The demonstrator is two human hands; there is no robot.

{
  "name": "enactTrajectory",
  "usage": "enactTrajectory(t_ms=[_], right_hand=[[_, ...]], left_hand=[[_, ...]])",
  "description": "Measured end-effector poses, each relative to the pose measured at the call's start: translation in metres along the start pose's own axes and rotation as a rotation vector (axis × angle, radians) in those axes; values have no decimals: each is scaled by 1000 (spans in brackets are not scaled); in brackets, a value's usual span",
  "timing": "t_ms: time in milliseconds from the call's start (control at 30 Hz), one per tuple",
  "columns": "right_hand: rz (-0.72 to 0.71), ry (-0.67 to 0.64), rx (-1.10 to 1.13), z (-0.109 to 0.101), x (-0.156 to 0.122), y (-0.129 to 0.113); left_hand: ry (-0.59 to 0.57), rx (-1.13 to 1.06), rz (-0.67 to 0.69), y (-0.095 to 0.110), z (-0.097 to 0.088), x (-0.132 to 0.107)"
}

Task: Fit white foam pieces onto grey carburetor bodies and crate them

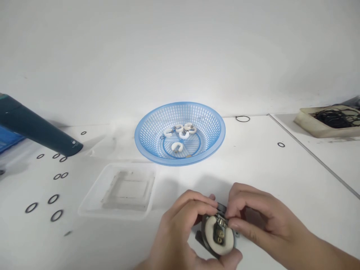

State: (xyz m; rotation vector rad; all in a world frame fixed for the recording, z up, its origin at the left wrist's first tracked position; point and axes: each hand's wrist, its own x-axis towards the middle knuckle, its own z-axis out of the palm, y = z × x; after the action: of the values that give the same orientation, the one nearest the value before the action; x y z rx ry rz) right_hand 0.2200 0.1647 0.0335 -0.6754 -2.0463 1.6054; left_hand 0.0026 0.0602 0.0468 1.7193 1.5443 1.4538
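Note:
Low in the middle of the view, both my hands close around a small round assembly (218, 236) with a white disc face, brass fittings and a dark base. My left hand (180, 228) cups it from the left and below. My right hand (253, 215) pinches at its top edge, where a small metal part sits. Behind them stands a blue mesh basket (146, 135) holding several white C-shaped pieces (180, 132).
A clear plastic tray (90, 202) lies left of my hands. Several black O-rings (53, 198) are scattered on the white table at left; one larger ring (242, 119) lies behind the basket. A dark teal object (36, 129) juts in from the left. A tub of black rings (334, 118) sits far right.

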Motion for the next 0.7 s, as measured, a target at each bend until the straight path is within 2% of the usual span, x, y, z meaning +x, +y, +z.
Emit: enactTrajectory(t_ms=[433, 600, 700], right_hand=[[4, -18, -41, -2, 1, 3], [-76, -22, -66, -2, 1, 5], [-203, 105, -110, -8, 4, 8]], left_hand=[[-22, -63, 17, -10, 0, -5], [-21, -65, 41, -11, 1, -4], [-43, -63, 21, -12, 1, -5]])
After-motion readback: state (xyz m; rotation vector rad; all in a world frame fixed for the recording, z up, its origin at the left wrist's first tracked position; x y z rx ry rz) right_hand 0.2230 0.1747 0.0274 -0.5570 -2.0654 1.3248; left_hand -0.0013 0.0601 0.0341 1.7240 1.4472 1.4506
